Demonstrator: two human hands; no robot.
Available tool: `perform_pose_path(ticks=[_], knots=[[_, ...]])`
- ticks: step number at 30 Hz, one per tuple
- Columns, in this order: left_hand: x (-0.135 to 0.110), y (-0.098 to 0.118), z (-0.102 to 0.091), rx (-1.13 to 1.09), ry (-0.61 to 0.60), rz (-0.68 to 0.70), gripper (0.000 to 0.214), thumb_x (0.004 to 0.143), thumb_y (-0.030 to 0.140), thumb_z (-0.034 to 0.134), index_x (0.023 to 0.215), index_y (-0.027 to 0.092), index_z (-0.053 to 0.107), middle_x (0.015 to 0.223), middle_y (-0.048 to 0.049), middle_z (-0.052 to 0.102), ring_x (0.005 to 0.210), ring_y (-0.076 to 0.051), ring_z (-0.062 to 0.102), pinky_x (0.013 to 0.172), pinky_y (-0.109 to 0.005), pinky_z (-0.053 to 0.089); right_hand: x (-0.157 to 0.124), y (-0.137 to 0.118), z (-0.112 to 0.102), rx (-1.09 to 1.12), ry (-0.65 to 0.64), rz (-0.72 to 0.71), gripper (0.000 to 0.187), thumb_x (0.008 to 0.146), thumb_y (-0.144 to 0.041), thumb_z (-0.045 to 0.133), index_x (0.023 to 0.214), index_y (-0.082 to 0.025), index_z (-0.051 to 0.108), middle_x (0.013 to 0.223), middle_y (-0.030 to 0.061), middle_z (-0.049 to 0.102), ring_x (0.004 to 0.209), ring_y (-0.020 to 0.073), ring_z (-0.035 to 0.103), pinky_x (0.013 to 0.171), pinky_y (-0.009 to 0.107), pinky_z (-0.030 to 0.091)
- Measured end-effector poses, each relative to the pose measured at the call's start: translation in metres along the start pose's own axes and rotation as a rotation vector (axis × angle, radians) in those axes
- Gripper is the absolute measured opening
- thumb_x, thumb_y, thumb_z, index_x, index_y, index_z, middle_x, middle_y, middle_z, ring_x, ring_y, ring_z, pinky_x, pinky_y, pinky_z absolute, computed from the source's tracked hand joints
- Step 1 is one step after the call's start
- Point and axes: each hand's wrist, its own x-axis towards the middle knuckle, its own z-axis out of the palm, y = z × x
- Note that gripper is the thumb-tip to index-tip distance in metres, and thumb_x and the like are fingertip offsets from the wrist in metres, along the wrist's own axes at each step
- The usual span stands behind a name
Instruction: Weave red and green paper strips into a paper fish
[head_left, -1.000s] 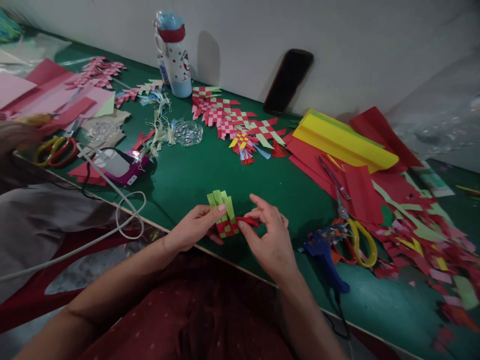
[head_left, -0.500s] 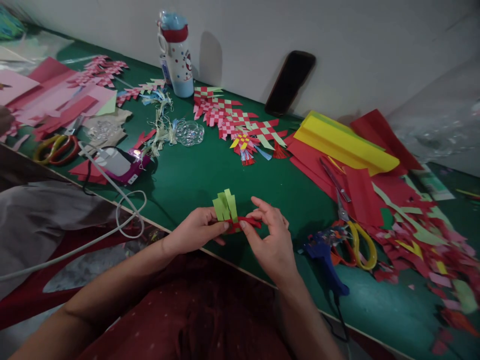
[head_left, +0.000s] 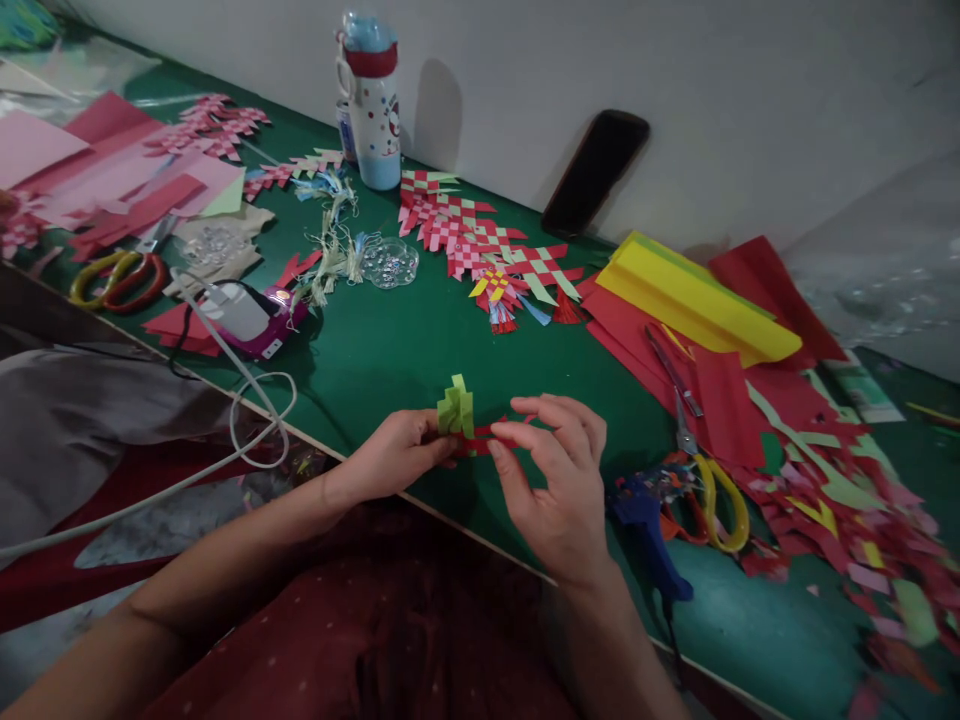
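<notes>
Green and red paper strips (head_left: 456, 412), partly woven together, are held above the front edge of the green table (head_left: 375, 370). My left hand (head_left: 397, 452) pinches the piece between thumb and fingers at its left side, the green strips standing up from it. At the other end, my right hand (head_left: 556, 470) has thumb and forefinger closed on the red strips, its other fingers loosely curled. Finished woven paper fish (head_left: 480, 235), in red, pink and pale green with tassels, lie beyond my hands. My fingers hide part of the weave.
On the right are scissors (head_left: 720, 500), a blue glue gun (head_left: 652, 530), yellow paper (head_left: 697, 295) and many paper scraps (head_left: 847, 500). A bottle (head_left: 375, 110) and a phone (head_left: 596, 172) stand by the wall. Left are a white cable (head_left: 262, 390), more scissors (head_left: 124, 280) and another person's clothed leg (head_left: 67, 430).
My right hand has moved slightly right, its fingers now more curled over the red strips. The green strips in my left hand look narrower and turned. The view has shifted a little.
</notes>
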Motion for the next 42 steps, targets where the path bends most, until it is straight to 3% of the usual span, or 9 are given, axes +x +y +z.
perform_pose_path(ticks=[9,15,25,30,35,42], knots=[[-0.002,0.005,-0.002,0.062,-0.046,0.007,0.031,0.084,0.025,0.049,0.107,0.021,0.07,0.101,-0.0015,0.071,0.095,-0.019,0.066,0.081,-0.029,0.055,-0.009,0.014,0.007,-0.048,-0.11,0.097,0.017,0.087,-0.024,0.06,0.104,-0.026,0.065,0.109,0.005,0.064,0.107,0.0242,0.05,0.093,0.045,0.04],[-0.003,0.003,-0.005,0.167,-0.035,0.03,0.026,0.083,0.025,0.049,0.096,0.019,0.071,0.088,-0.0006,0.07,0.079,-0.016,0.065,0.074,-0.025,0.054,-0.008,0.02,0.005,-0.078,-0.19,0.088,0.012,0.088,-0.028,0.06,0.097,-0.029,0.067,0.103,0.0024,0.067,0.104,0.0237,0.054,0.089,0.044,0.038],[-0.011,0.008,-0.006,0.38,-0.023,0.21,0.03,0.088,0.019,0.044,0.102,0.02,0.07,0.097,-0.0007,0.069,0.087,-0.015,0.064,0.078,-0.021,0.047,-0.007,0.016,0.003,-0.056,-0.191,0.057,0.006,0.088,-0.026,0.06,0.089,-0.027,0.066,0.1,0.0015,0.068,0.103,0.0223,0.053,0.089,0.042,0.036],[-0.011,0.007,-0.007,0.392,-0.028,0.159,0.023,0.087,0.02,0.046,0.091,0.017,0.069,0.084,0.0003,0.067,0.077,-0.014,0.061,0.07,-0.02,0.045,-0.005,0.017,0.001,-0.058,-0.224,0.078,0.003,0.087,-0.026,0.062,0.088,-0.026,0.064,0.099,0.0015,0.068,0.102,0.0227,0.053,0.088,0.042,0.035],[-0.009,0.004,-0.007,0.345,-0.047,0.131,0.021,0.086,0.021,0.046,0.088,0.016,0.067,0.084,0.0006,0.066,0.078,-0.013,0.06,0.071,-0.021,0.045,-0.004,0.015,-0.003,-0.043,-0.27,0.1,0.007,0.088,-0.027,0.06,0.083,-0.025,0.064,0.099,0.0019,0.068,0.103,0.0231,0.052,0.089,0.042,0.035],[-0.008,0.003,-0.009,0.307,-0.032,0.105,0.018,0.083,0.018,0.047,0.085,0.016,0.066,0.081,0.0015,0.065,0.076,-0.012,0.058,0.071,-0.021,0.045,-0.003,0.011,-0.003,-0.085,-0.26,-0.028,0.009,0.089,-0.023,0.059,0.082,-0.023,0.065,0.097,0.0025,0.069,0.101,0.0215,0.054,0.09,0.039,0.035]])
